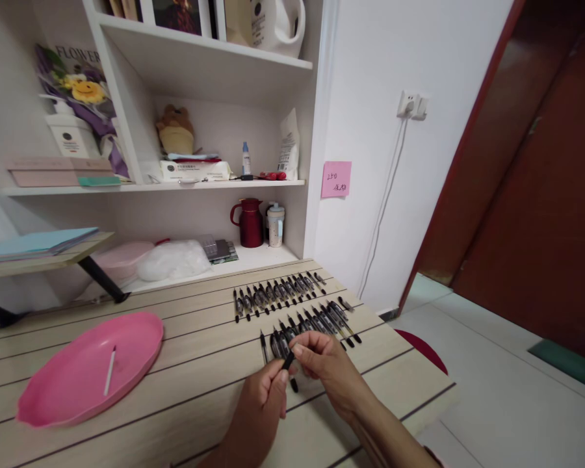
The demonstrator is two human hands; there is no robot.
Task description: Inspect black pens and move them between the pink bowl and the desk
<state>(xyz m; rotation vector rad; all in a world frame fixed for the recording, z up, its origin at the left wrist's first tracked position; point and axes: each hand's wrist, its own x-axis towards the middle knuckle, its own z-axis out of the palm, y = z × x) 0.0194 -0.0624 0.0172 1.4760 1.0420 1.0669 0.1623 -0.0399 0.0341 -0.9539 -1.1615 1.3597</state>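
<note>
Pinching narrowly, with left hand (269,389) and right hand (319,356), a black cylindrical plastic-looking pen piece (288,360), with 2 rows of slim black-and-clear pens (318,322) just beyond the grip. Probably fitting or parting 1 pen; next seemingly calling for steady, straight alignment.

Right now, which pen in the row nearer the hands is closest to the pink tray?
That row's leftmost pen; its others lie further right, away from the tray.
</note>
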